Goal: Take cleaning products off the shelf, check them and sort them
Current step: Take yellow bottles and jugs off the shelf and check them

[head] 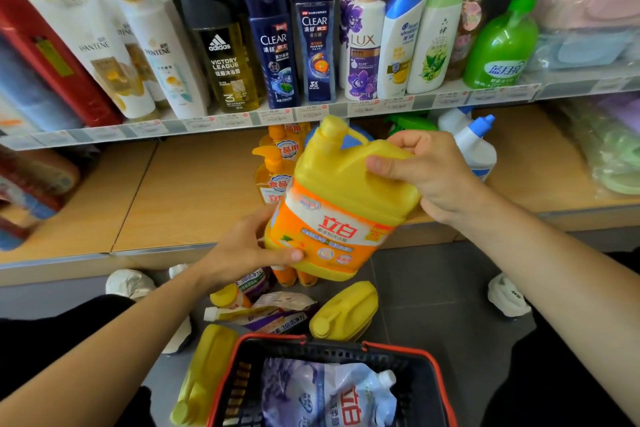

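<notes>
Yellow jug (pixel 337 199) held tilted above basket (pixel 420 355). Right hand (pixel 427 175): fingers curled round jug handle. Left hand (pixel 244 250): fingers and thumb grip jug base.

1. The jug (pixel 341 184) is yellow, with an orange-and-white label bearing red characters.
2. The basket (pixel 346 354) is black with a red rim.
3. The pouch (pixel 311 392) is white and lilac.
4. The pump bottle (pixel 498 45) is green.
5. The floor (pixel 433 288) is grey.
</notes>
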{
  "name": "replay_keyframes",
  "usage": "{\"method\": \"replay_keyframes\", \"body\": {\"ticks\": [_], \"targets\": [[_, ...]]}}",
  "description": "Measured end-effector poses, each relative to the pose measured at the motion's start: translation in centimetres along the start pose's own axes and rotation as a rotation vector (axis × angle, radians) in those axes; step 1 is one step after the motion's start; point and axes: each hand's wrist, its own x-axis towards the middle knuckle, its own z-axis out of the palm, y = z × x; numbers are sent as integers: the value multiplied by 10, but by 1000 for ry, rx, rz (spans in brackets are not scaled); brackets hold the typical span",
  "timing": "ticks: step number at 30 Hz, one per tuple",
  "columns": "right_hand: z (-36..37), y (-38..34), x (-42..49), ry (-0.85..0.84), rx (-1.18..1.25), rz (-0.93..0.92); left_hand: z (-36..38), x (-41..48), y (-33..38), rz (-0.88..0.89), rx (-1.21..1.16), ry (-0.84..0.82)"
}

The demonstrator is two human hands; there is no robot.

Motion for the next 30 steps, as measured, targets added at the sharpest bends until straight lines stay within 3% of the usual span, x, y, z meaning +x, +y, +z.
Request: {"method": "replay_keyframes", "body": {"ticks": [5,8,12,17,20,22,24,27,30], "targets": [[-3,0,3,42,197,18,-5,1,1,-45,-396,43],[-3,6,5,100,270,35,-5,2,10,-14,-451,104],[-4,15,11,172,195,66,1,2,19,43,-489,261],[-1,31,11,152,111,181,-2,3,35,222,-309,484],[-1,33,9,337,-187,16,-9,1,47,299,-64,538],[-1,31,6,223,-436,-198,-12,0,54,310,123,521],[6,37,2,-78,-620,-280,-8,-1,59,304,255,485],[26,55,-5,-369,-718,-155,4,-4,61,280,327,405],[34,64,-7,-406,-718,-127,13,-6,61,306,306,350]]}}
